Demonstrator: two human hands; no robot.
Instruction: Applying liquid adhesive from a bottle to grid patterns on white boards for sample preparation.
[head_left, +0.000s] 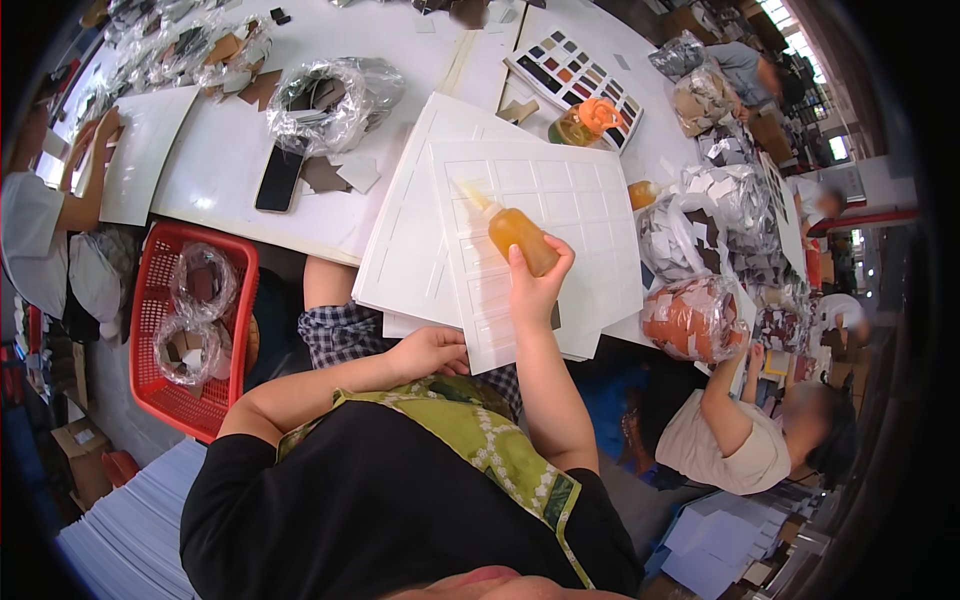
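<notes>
my right fingers (516, 262) grip the amber bottle (520, 238), its long axis slanting up-left to the nozzle (477, 198) above the gridded sheet (590, 235), while my left fingers (453, 354) curl by the sheet's near-left corner, whether pinching i can't tell

The right forearm (552, 385) reaches forward, elbow bent, its right hand (541, 280) wrapped in a grip, thumb on the left side. The left forearm (325, 383) lies bent across the front, its left hand (428, 352) lower, fingers curled inward, tips partly hidden.
</notes>
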